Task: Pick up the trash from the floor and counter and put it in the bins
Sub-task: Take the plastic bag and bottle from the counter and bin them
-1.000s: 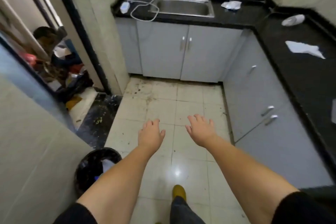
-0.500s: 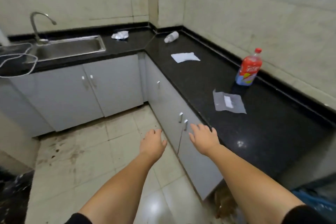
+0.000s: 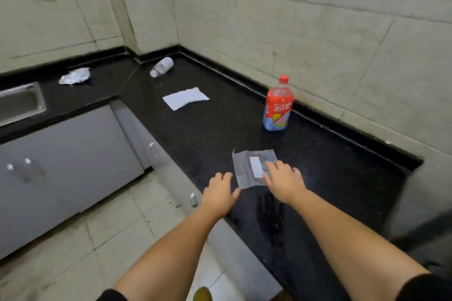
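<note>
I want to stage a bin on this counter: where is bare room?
The biggest bare stretch of the counter lies between the white paper, the red-labelled bottle and the clear bag. More lies right of the bag. It is crowded where both hands reach the bag.

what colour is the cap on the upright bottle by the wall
Red, matching the upper label on the upright bottle; the head view shows it clearly.

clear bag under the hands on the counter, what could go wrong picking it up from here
1. The bag lies flat on the glossy counter, so the right hand fingers may slide over it rather than pinch an edge.
2. It sits near the counter's front edge beside the left hand; a push could send it to the floor.
3. The upright bottle stands just behind; a fast reach past the bag might tip it.
</note>
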